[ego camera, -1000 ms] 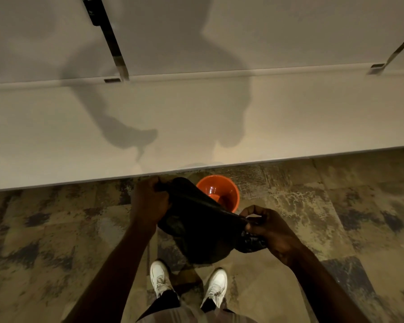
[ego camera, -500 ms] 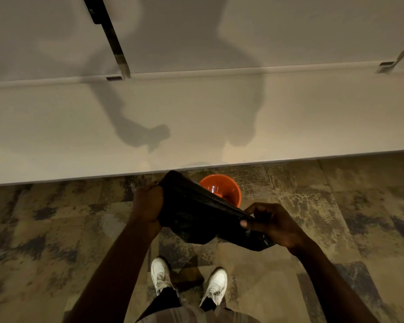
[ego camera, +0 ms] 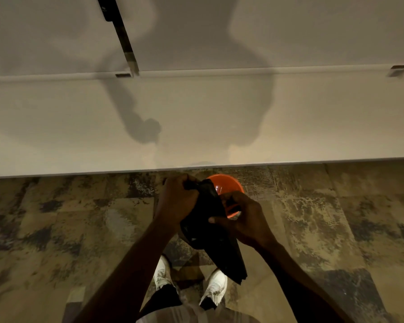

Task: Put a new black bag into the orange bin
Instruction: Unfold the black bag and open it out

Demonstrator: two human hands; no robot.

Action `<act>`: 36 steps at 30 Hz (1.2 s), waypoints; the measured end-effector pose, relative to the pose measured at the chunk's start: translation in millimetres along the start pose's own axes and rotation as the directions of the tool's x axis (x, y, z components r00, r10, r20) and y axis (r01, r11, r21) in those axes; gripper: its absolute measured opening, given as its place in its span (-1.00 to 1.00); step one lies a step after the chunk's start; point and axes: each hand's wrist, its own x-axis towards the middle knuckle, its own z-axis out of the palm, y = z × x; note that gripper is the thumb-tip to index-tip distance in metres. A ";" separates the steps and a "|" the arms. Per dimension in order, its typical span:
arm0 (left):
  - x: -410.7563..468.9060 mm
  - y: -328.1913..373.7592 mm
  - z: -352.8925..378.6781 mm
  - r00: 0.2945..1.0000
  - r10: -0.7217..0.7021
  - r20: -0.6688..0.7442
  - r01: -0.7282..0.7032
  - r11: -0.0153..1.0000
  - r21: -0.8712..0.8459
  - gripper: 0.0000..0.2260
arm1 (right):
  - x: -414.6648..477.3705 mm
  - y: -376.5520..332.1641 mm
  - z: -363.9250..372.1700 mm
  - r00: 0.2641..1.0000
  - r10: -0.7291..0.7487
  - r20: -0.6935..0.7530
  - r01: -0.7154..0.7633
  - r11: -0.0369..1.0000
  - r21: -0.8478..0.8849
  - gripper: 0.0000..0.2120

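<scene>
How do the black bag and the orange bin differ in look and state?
The black bag is limp and hangs from both hands; the orange bin is rigid and stands on the floor. The bag looks bunched and unopened; the bin is open and unlined.

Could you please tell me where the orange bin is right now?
In the head view, the orange bin stands on the floor just below the white wall's base, centre frame, partly hidden behind the black bag and the right hand.
</scene>
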 end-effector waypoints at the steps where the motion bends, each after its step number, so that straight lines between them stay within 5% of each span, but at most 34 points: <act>1: 0.1 -2.4 0.1 1.000 0.007 0.004 -0.007 1.000 0.005 -0.76 | 0.9 -1.3 2.3 1.000 -0.009 -0.027 0.007 0.999 -0.043 -0.73; 2: 0.2 -5.6 -0.6 1.000 0.022 0.011 -0.022 1.000 0.020 -0.76 | 1.5 -2.2 3.2 0.997 -0.024 -0.071 0.018 0.997 -0.077 -0.87; 5: -0.1 -14.8 -9.1 0.987 0.158 0.039 -0.162 0.975 0.154 -0.80 | 2.9 1.1 0.7 0.967 0.007 -0.255 -0.036 0.993 -0.109 -0.83; 8: -3.5 -26.4 -20.4 0.959 0.269 0.093 -0.284 0.876 0.391 -0.75 | 6.7 7.0 -4.5 0.914 0.270 -0.302 -0.237 0.961 0.142 -0.84; 11: -9.7 -41.0 -25.6 0.965 0.255 0.054 -0.234 0.758 0.609 -0.75 | 10.5 14.3 -8.7 0.793 0.532 -0.297 -0.338 0.789 0.513 -0.80; 15: -13.8 -63.0 -29.2 0.969 0.165 -0.185 -0.004 0.756 0.654 -0.78 | 9.8 13.4 -19.3 0.667 0.732 -0.136 -0.338 0.461 0.821 -0.73; 18: -11.6 -80.6 -35.1 0.941 0.000 -0.339 0.171 0.863 0.476 -0.84 | 9.6 14.8 -23.5 0.660 0.751 -0.031 -0.313 0.312 0.897 -0.80; 21: -5.6 -92.0 -47.5 0.882 -0.349 -0.317 0.338 0.937 -0.090 -0.86 | 8.5 26.2 -28.5 0.610 0.792 0.027 -0.337 0.229 0.913 -0.87; 23: -3.5 -94.0 -56.2 0.837 -0.510 -0.198 0.382 0.804 -0.456 -0.85 | 6.2 34.9 -30.9 0.600 0.799 0.039 -0.357 0.223 0.907 -0.78; 26: -1.5 -90.9 -62.3 0.812 -0.579 0.074 0.440 0.523 -0.730 -0.89 | 1.1 42.6 -30.3 0.600 0.800 0.019 -0.404 0.282 0.870 -0.70; 29: 1.3 -85.5 -67.6 0.750 -0.589 0.301 0.511 0.228 -0.829 -0.85 | -7.2 43.5 -25.5 0.601 0.799 -0.012 -0.476 0.370 0.798 -0.74; 31: 2.6 -82.8 -69.4 0.717 -0.599 0.356 0.539 0.151 -0.829 -0.78 | -12.9 45.8 -22.1 0.598 0.799 -0.055 -0.505 0.429 0.749 -0.71; 36: -2.6 -88.2 -65.6 0.787 -0.529 0.317 0.576 0.448 -0.684 -0.71 | -23.7 52.3 -17.5 0.516 0.855 -0.060 -0.529 0.373 0.762 -0.76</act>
